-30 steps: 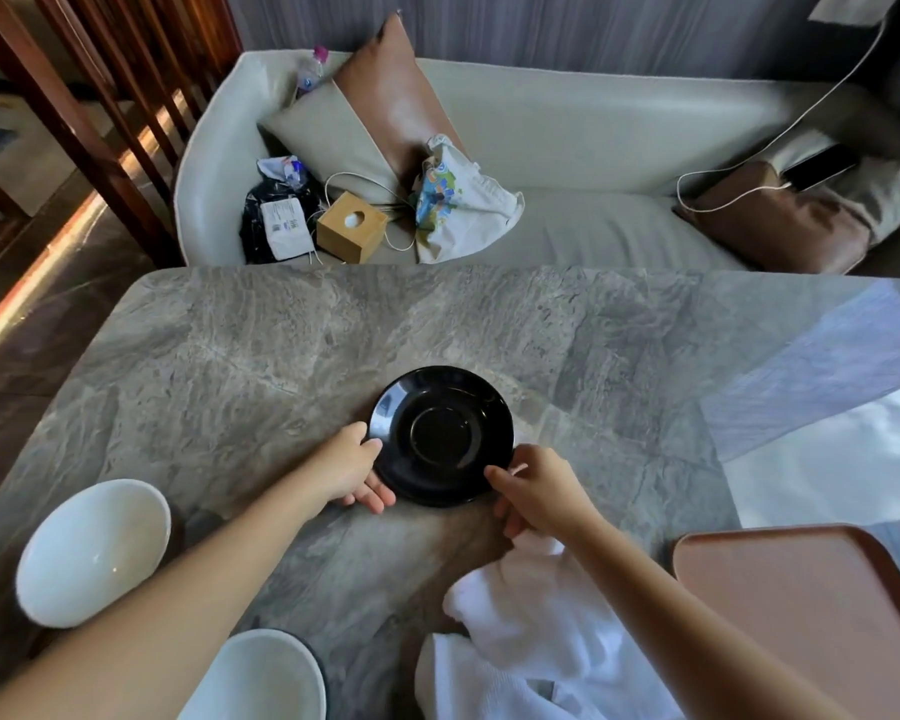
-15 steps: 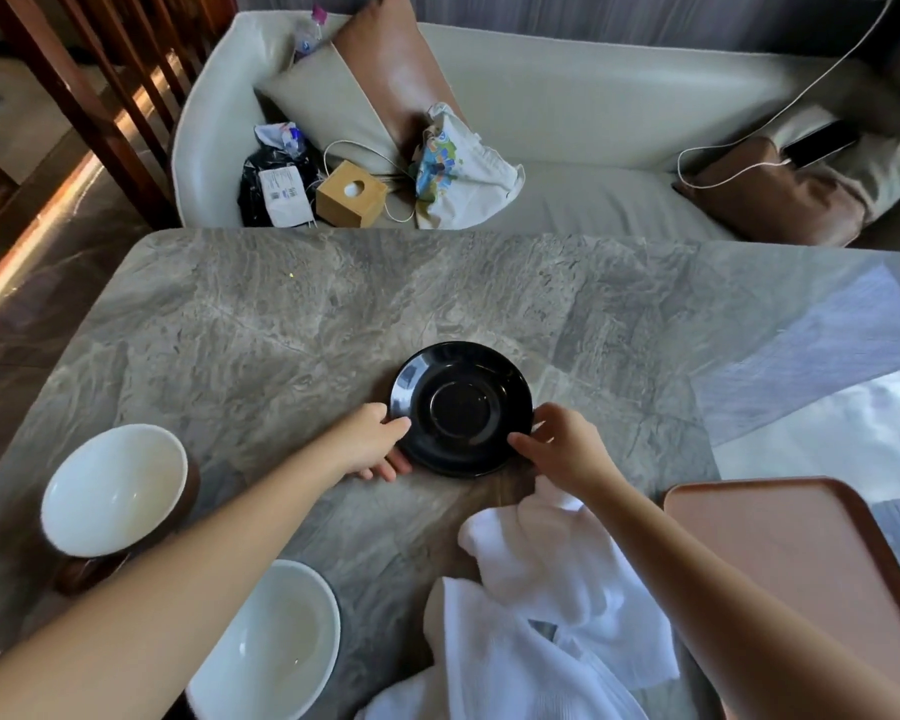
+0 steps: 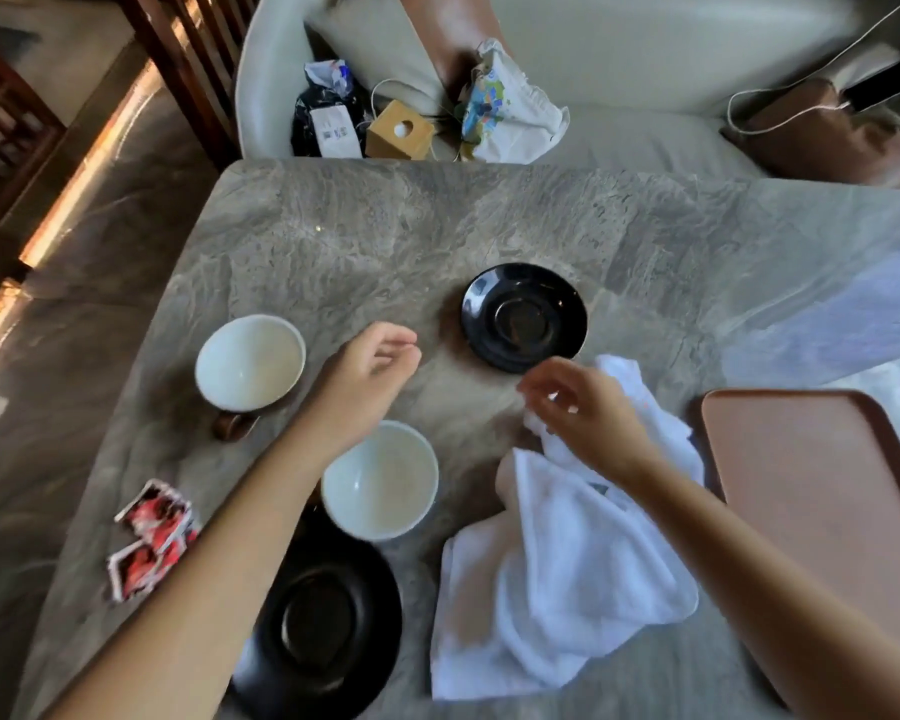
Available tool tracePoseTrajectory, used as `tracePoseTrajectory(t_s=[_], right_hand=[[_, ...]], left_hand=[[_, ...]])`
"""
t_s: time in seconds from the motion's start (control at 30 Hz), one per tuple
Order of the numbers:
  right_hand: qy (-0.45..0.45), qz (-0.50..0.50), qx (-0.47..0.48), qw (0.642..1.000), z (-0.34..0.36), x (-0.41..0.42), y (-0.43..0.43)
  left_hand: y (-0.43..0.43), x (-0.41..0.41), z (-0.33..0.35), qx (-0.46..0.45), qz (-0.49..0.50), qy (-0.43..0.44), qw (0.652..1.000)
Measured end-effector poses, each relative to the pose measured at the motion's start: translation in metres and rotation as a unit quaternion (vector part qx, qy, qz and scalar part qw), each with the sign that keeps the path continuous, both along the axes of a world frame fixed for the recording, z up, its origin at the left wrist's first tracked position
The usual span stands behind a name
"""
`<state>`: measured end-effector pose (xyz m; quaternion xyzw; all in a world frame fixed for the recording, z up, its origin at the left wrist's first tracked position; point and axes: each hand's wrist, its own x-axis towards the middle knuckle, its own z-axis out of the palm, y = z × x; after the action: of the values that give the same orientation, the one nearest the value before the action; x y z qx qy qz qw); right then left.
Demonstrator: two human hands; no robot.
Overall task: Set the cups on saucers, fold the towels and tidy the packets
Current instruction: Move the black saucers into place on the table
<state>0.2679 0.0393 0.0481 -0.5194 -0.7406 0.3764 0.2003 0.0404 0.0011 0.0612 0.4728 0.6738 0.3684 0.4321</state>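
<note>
A black saucer lies alone at the middle of the stone table. My left hand hovers to its left, fingers loosely apart and holding nothing. My right hand hangs just below the saucer, over the crumpled white towels, fingers loosely curled and apart, holding nothing. One white cup with a brown handle stands at the left. A second white cup stands nearer, beside a second black saucer partly under my left forearm. Red and white packets lie at the left edge.
A brown tray sits at the right edge of the table. Beyond the far edge is a pale sofa with cushions, bags, a wooden tissue box and a cable. Dark wooden railings stand at the upper left.
Both hands have let go of the far black saucer and drawn back toward me. The view has tilted down, bringing the near saucer, both cups and the packets into sight.
</note>
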Motion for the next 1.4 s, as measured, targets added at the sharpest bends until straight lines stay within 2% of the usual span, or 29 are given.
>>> tracePoseTrajectory(t_s=[0.13,0.27,0.33,0.47,0.73,0.97,1.2,1.4], right_hand=[[-0.008,0.093,-0.173,0.981,-0.001,-0.011,-0.071],[-0.089,0.177,-0.354,0.914,-0.019,-0.025,-0.121],[-0.102,0.175,-0.39,0.898,-0.027,-0.037,-0.14],[-0.087,0.102,-0.369,0.92,-0.046,-0.059,-0.17],[-0.037,0.021,-0.283,0.958,-0.063,-0.078,-0.193],[-0.022,0.025,-0.289,0.957,-0.059,-0.064,-0.202],[0.004,0.001,-0.351,0.936,-0.051,-0.005,-0.243],[-0.034,-0.041,-0.388,0.92,-0.043,0.059,-0.266]], left_hand=[[-0.075,-0.034,-0.012,-0.007,0.029,0.019,0.999],[-0.136,-0.065,-0.036,-0.088,0.005,0.116,0.989],[-0.159,-0.071,-0.045,-0.106,-0.02,0.163,0.981],[-0.19,-0.072,-0.057,-0.136,-0.032,0.231,0.963],[-0.201,-0.072,-0.072,-0.156,-0.027,0.179,0.971],[-0.213,-0.075,-0.084,-0.191,0.011,0.107,0.976],[-0.241,-0.039,-0.078,-0.257,-0.068,0.03,0.963],[-0.253,0.017,-0.081,-0.284,-0.148,-0.007,0.947]])
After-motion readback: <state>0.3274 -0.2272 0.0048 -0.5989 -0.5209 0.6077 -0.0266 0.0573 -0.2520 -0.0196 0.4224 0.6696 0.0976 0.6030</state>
